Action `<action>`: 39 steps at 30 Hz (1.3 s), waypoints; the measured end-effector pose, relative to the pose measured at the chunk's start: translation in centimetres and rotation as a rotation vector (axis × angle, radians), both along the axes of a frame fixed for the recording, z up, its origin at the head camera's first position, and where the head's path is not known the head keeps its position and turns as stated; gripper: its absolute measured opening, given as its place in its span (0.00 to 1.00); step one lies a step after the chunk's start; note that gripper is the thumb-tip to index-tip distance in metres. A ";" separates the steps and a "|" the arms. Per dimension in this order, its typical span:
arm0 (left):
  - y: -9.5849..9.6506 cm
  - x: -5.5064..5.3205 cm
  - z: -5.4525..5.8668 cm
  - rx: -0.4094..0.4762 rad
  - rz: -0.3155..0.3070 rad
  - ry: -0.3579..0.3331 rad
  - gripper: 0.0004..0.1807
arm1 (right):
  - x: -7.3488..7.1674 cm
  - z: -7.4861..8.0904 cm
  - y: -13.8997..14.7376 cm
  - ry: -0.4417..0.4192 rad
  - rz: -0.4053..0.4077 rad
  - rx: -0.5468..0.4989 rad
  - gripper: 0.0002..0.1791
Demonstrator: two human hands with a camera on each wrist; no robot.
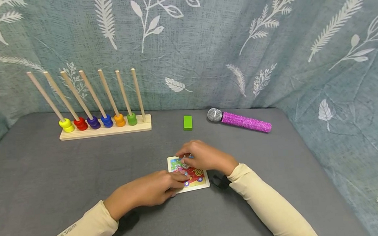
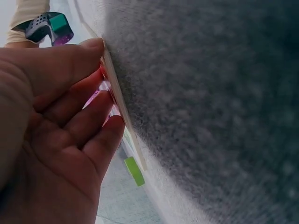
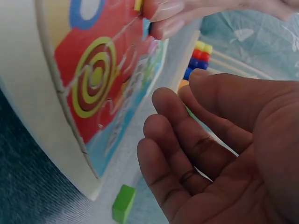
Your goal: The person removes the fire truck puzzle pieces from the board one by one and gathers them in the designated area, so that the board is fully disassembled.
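Note:
A small jigsaw puzzle (image 1: 198, 173) with a red vehicle picture lies in a pale frame on the table. My left hand (image 1: 151, 189) holds it at its near left side, fingers on the picture and the thumb (image 2: 91, 44) against the frame's edge. Above the far side hovers my right hand (image 1: 205, 156), thumb and fingers loosely bent. Nothing shows between those fingers (image 3: 161, 128) in the right wrist view, where the puzzle face (image 3: 70, 56) stands apart from them.
A wooden peg stand (image 1: 106, 132) with coloured rings is at the back left. Behind the puzzle lies a green block (image 1: 187, 122), and to its right a purple glittery microphone (image 1: 245, 122). A leaf-patterned cloth (image 1: 198, 53) hangs along the grey table's (image 1: 67, 174) back and right.

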State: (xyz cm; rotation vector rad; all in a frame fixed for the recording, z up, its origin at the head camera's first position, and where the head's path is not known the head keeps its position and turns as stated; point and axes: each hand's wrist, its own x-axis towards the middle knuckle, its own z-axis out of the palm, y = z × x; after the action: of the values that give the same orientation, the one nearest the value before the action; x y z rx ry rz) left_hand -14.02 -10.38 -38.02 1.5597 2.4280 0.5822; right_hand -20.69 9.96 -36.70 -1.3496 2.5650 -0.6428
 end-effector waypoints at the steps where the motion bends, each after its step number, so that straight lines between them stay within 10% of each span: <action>1: 0.0 0.0 0.0 -0.003 -0.003 -0.003 0.15 | -0.1 -0.1 0.0 -0.008 0.002 0.001 0.13; 20: -0.1 -1.0 0.1 -0.008 0.051 -0.211 0.19 | -1.0 -0.9 -0.8 -0.022 0.024 0.078 0.14; 39: -0.5 -1.0 -0.3 -0.004 -0.009 -0.132 0.21 | -1.4 -1.3 -1.4 -0.029 0.052 0.062 0.13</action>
State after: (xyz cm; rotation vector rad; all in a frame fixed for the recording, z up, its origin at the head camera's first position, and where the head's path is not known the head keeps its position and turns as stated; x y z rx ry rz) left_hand -14.99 -10.88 -38.34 1.4807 2.3226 0.6557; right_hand -22.08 8.51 -38.01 -1.3720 2.4972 -0.5654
